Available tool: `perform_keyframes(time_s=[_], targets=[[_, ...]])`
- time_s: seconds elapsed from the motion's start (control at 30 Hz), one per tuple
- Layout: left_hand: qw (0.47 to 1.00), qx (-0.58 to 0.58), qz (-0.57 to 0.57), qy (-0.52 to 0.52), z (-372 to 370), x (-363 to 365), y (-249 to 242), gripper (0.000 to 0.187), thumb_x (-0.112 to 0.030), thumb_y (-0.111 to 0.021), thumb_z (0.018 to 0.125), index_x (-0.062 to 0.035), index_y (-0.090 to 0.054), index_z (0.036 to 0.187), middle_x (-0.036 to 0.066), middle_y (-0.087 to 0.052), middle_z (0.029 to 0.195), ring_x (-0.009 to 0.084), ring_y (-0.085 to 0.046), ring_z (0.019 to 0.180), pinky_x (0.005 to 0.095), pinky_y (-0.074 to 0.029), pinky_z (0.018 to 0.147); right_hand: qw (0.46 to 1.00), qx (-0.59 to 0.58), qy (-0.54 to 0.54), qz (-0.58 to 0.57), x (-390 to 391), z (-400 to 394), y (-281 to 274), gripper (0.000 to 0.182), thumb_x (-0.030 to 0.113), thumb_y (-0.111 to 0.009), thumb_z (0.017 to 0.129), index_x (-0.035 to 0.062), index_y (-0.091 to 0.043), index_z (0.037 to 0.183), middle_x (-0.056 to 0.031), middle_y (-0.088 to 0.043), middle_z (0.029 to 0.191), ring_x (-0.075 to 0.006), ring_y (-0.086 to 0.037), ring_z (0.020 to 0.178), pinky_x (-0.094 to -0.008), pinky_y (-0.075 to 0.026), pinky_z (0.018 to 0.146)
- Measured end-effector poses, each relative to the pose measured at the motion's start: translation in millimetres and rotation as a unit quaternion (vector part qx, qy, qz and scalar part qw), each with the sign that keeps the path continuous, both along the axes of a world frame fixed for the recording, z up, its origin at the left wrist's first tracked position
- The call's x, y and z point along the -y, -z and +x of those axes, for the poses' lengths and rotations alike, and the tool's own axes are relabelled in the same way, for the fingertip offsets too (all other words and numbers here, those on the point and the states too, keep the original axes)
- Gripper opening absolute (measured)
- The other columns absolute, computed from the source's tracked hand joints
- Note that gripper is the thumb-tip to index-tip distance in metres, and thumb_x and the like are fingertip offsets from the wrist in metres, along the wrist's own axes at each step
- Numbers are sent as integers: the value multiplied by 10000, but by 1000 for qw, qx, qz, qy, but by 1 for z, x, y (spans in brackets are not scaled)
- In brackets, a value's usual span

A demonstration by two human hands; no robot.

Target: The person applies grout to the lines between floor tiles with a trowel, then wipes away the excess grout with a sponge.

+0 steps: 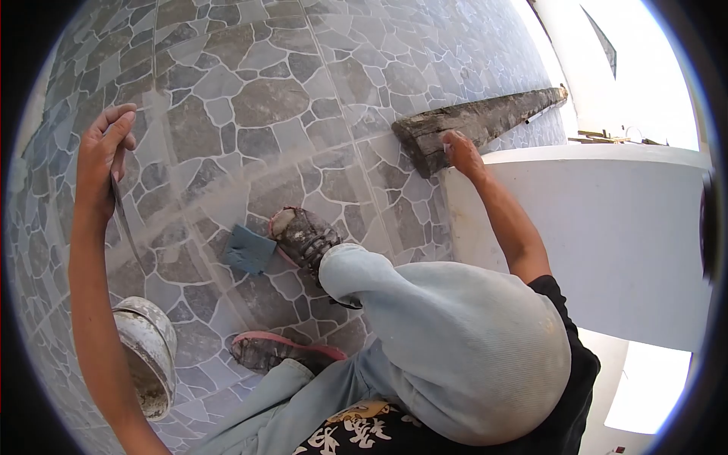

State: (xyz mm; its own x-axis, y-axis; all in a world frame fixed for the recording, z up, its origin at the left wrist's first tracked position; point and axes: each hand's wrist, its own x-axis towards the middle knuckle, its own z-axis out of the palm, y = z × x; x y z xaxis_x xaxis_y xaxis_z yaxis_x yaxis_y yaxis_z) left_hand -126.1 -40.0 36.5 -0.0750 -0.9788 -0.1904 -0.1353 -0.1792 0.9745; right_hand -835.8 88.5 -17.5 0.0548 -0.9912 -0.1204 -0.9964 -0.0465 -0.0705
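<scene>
On the left, my left hand point(102, 167) is raised over the tiled floor with its fingers curled. A thin, flat metal blade point(130, 225), seen almost edge-on, points down from it; its handle is hidden in the palm. My right hand point(464, 155) is closed beside the thick end of a weathered wooden beam point(485, 125), at the corner of the white wall. Whether it touches the beam or pinches something small, I cannot make out. A blue sponge-like pad point(249, 249) lies on the floor near my shoe point(303, 239).
A mortar-stained white bucket point(152, 322) stands at lower left, partly behind my left forearm. The floor point(269, 102) has irregular stone-pattern tiles with pale joints. A curved white wall point(584, 220) closes off the right side. My bent knee point(485, 341) takes up the middle.
</scene>
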Motion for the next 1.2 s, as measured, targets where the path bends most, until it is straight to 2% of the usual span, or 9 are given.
perform_keyframes(time_s=[0.07, 0.13, 0.27, 0.37, 0.67, 0.73, 0.83, 1.03, 1.2], targets=[[1000, 2, 1, -7, 2, -2, -3, 344, -285, -679, 969, -23, -659, 1191, -14, -595, 750, -8, -354, 425, 162, -274, 399, 999, 21, 10, -22, 9, -11, 5, 279, -13, -570, 822, 58, -690, 1064, -210, -680, 913, -416, -660, 969, -462, -524, 877], [1000, 2, 3, -21, 7, -4, -5, 352, -291, -682, 969, -22, -659, 1196, -19, -594, 746, -9, -350, 419, 163, -273, 397, 992, 4, 113, -59, 16, -24, 8, 293, 15, -593, 811, 81, -722, 1065, -154, -683, 780, -353, -696, 819, -435, -538, 775], [1000, -4, 2, -20, 10, -6, -4, 354, -292, -684, 970, -23, -658, 1199, -23, -595, 742, -11, -345, 416, 164, -269, 396, 987, 32, 135, -77, 22, -27, -4, 289, 42, -612, 805, 92, -740, 1059, -170, -701, 801, -339, -702, 801, -430, -542, 770], [1000, 10, -2, -23, 10, -4, -2, 347, -289, -685, 972, -29, -660, 1201, -26, -596, 739, -13, -339, 411, 164, -265, 393, 989, -26, 142, -25, 22, -40, 1, 260, 60, -629, 802, 96, -759, 1024, -193, -722, 877, -345, -711, 857, -438, -545, 810], [999, 25, -9, -29, 9, -5, -1, 348, -302, -693, 968, -39, -664, 1195, -29, -600, 732, -16, -339, 408, 158, -262, 393, 994, -78, 59, 58, 19, -31, 2, 175, 89, -680, 799, 49, -773, 941, -208, -732, 961, -382, -701, 992, -441, -540, 910], [998, 45, -21, -36, 8, -6, -1, 349, -303, -692, 969, -41, -664, 1199, -32, -601, 734, -16, -339, 407, 156, -260, 391, 985, -53, 133, 92, 22, -24, -4, 180, 121, -696, 818, 59, -784, 962, -217, -731, 981, -382, -698, 1008, -443, -535, 925], [998, 46, -17, -35, 13, -5, 2, 356, -310, -689, 971, -44, -664, 1206, -35, -604, 735, -15, -339, 405, 156, -260, 389, 980, -95, 175, -12, 27, -46, 1, 182, 158, -718, 829, 67, -792, 968, -219, -733, 981, -382, -704, 997, -441, -538, 921], [997, 55, -9, -46, 20, -4, 0, 372, -328, -682, 974, -49, -660, 1219, -35, -607, 730, -14, -339, 402, 158, -269, 386, 970, -138, 191, 65, 34, -49, -22, 177, 151, -732, 810, 72, -797, 954, -210, -743, 950, -381, -716, 961, -425, -550, 908], [995, 83, -15, -60, 22, -5, -1, 385, -333, -683, 971, -49, -654, 1228, -37, -610, 732, -16, -343, 398, 155, -272, 384, 977, -128, 155, 72, 31, -67, -1, 164, 80, -682, 784, 83, -794, 903, -204, -740, 931, -382, -715, 944, -438, -554, 895]])
